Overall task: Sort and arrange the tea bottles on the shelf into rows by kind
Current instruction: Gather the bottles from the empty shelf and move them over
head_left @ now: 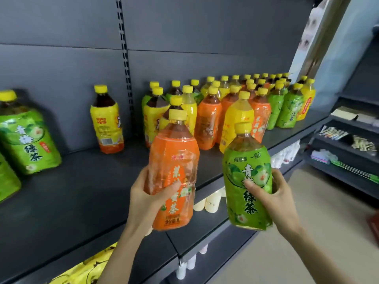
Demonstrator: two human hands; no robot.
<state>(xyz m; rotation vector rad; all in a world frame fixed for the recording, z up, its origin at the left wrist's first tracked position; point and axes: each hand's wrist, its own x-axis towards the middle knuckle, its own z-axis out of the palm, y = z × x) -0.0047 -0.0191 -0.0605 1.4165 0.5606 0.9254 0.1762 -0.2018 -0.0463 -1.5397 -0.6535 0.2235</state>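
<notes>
My left hand (146, 198) grips an orange-labelled tea bottle (174, 160) upright, lifted above the dark shelf (71, 191). My right hand (275, 196) grips a green-labelled tea bottle (247, 173) just in front of the shelf's edge. All bottles have yellow caps. On the shelf to the left stand two green-labelled bottles (26, 132) and, apart from them, a single yellow-labelled bottle (107, 119). Behind the held bottles, a mixed crowd of several orange, yellow and green bottles (235, 103) runs toward the right end.
The shelf's grey back panel has a slotted upright (125, 58). White bottles and cups (211, 202) sit on the shelf below. A lower rack (346, 144) with small packets stands to the right, across a beige floor. Yellow packaging (88, 267) shows at the bottom left.
</notes>
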